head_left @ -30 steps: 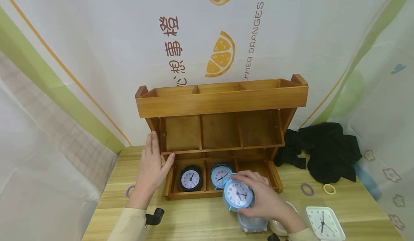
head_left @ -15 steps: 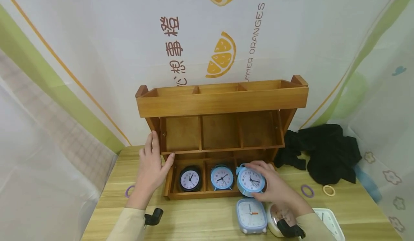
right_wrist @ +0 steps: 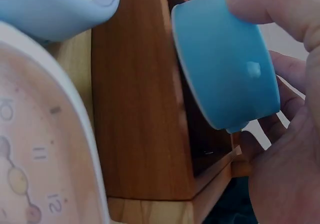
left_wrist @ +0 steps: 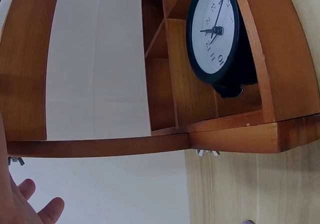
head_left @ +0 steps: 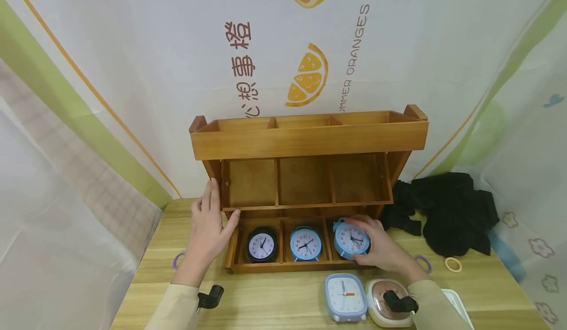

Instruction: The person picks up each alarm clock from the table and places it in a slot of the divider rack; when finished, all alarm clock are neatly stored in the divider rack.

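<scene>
A wooden shelf [head_left: 310,143] stands at the back of the table, its bottom tier split into three compartments. My right hand [head_left: 384,246] grips a blue alarm clock [head_left: 351,239] by its sides, in the right compartment. In the right wrist view this blue clock [right_wrist: 225,59] tilts at the compartment's front wall, thumb on one side and fingers around the other. A second blue alarm clock [head_left: 305,245] occupies the middle compartment, and a black alarm clock [head_left: 262,245] the left one. My left hand [head_left: 208,231] rests against the shelf's left side with fingers extended.
In front of the shelf sit a lavender square clock [head_left: 345,298] and a cream clock with a brown face [head_left: 384,290]. A white clock [head_left: 458,304] is partly behind the right sleeve. Black cloth [head_left: 462,214], a purple ring [head_left: 424,264] and a cream ring [head_left: 453,265] lie right.
My right hand has carried the blue alarm clock rightward and back, from in front of the middle compartment into the right one. The left hand stays against the shelf.
</scene>
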Demonstrator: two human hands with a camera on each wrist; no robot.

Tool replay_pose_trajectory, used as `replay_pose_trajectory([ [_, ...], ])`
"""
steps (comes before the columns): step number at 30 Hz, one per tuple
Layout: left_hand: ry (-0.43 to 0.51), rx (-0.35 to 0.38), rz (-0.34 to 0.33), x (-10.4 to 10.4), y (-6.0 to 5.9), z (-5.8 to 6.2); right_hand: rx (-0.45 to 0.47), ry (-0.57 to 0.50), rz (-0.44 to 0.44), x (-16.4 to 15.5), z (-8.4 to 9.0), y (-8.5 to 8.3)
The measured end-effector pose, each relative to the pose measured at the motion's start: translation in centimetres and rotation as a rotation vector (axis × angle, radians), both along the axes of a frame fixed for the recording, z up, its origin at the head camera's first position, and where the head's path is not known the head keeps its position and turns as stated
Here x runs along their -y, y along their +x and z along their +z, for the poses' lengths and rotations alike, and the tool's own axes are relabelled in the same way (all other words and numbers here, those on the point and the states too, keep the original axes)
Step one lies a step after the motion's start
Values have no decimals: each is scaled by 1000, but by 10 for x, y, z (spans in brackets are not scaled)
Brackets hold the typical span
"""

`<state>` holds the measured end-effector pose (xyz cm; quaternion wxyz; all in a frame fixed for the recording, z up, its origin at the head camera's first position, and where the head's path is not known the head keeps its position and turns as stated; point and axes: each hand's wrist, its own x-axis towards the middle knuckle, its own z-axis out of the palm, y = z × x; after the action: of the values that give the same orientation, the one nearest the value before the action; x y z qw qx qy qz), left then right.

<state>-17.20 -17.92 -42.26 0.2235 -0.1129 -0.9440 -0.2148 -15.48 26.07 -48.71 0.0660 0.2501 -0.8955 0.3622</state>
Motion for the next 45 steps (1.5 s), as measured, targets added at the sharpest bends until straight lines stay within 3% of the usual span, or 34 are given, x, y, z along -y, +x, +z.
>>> replay_pose_trajectory([
  [9, 2, 9, -1, 0, 0, 1, 31, 13, 7, -1, -8, -7],
  [19, 17, 13, -15, 0, 2, 3, 59, 96, -15, 0, -15, -8],
  [32, 20, 22, -7, 2, 2, 3, 67, 148, -10, 4, -10, -10],
  [45, 11, 42, 3, -1, 3, 4, -35, 138, -18, 5, -17, -5],
])
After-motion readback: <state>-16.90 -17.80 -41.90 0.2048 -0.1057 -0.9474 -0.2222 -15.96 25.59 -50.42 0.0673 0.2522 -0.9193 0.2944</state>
